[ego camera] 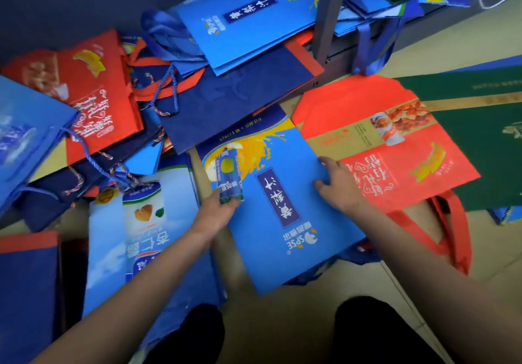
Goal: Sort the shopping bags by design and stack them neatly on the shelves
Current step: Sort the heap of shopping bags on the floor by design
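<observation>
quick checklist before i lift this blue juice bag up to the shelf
1. Left hand holds the blue juice bag at its left edge: ok.
2. Right hand has a grip on the right edge: cannot tell, the fingers look laid on it.
3. Nothing lies on top of the bag: ok.
4. The bag is free of the red bag beside it: not ok, it overlaps the red one.
5. A matching blue bag already lies by the shelf post: ok.
6. The bag's handles are clear: cannot tell.

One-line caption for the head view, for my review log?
Both hands, left hand and right hand, hold a blue SPSE bag above mixed red, blue and green bags scattered on the floor.
</observation>
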